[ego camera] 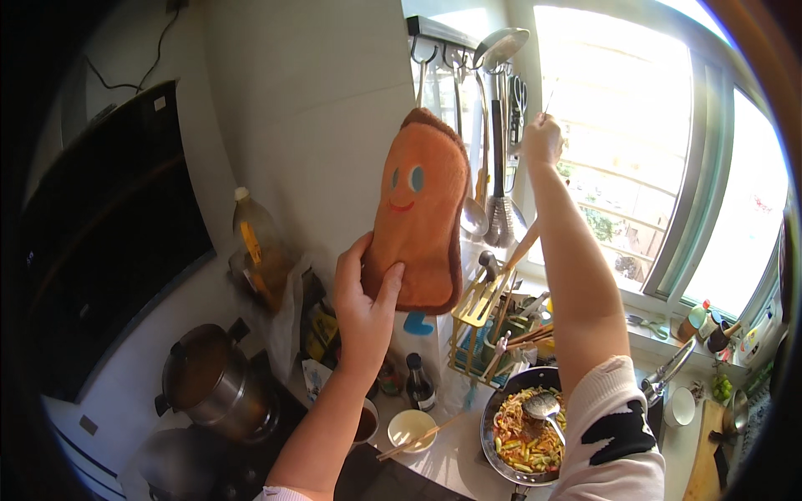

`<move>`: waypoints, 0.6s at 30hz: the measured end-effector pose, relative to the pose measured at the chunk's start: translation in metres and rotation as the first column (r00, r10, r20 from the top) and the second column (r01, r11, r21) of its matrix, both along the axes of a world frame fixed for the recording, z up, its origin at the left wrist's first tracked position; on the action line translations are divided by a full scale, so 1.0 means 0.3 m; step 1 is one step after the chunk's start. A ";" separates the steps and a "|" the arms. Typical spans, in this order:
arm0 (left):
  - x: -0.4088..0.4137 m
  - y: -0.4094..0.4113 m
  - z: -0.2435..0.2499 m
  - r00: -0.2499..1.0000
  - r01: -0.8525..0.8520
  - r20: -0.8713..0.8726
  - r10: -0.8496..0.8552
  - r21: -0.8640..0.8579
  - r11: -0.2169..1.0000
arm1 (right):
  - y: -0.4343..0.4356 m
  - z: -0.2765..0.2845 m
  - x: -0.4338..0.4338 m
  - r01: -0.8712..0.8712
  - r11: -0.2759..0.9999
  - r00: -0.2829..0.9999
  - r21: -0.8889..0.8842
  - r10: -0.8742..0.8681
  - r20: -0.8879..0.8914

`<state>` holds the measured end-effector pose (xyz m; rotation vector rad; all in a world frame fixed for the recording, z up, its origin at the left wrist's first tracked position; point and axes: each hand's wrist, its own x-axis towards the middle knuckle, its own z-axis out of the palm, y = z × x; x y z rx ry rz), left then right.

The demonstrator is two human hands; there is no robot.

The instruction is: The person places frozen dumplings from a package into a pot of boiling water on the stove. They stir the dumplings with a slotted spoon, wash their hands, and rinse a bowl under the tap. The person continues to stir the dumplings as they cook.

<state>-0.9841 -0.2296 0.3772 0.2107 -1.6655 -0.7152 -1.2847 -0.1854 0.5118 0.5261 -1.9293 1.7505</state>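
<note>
My left hand [366,300] grips the lower edge of an orange-brown plush item [420,219], shaped like a slice of bread with a smiling face. It is held upright in front of the wall, close beside the hanging utensils. My right hand [544,139] is raised in front of the window, right of the utensil rack [442,31]. Its fingers are closed around a thin item [551,97] that sticks up from the fist; glare hides what it is. From the rack's hooks hang a ladle [501,47], a whisk [500,222] and other utensils.
Below stands a pan [487,438] of noodles and vegetables with a serving spoon [542,406] in it. Left of it are a bowl [410,429] with chopsticks across and a dark sauce bottle [418,382]. A steel pot [207,376] sits far left; a utensil basket [460,347] hangs behind.
</note>
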 end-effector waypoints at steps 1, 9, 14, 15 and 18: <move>0.003 0.007 -0.004 0.999 -0.048 0.011 0.049 -0.013 0.999 | 0.038 0.017 0.045 -0.002 1.000 1.000 -0.015 0.002 -0.008; 0.245 0.233 -0.124 0.998 0.056 0.012 -0.058 0.112 0.992 | 0.495 -0.154 0.465 -0.449 0.798 0.781 0.402 0.569 -0.258; 0.461 0.454 -0.288 0.667 0.681 -0.337 -0.664 0.637 0.361 | 0.674 -0.381 0.801 -0.505 0.573 0.629 0.645 0.756 -0.179; 0.534 0.493 -0.304 0.603 0.695 -0.401 -0.690 0.688 0.207 | 0.678 -0.418 0.872 -0.396 0.510 0.509 0.764 0.814 -0.279; 0.737 0.628 -0.345 0.480 0.652 -0.538 -0.693 0.747 -0.128 | 0.692 -0.557 1.043 -0.197 0.413 0.218 0.889 0.903 -0.370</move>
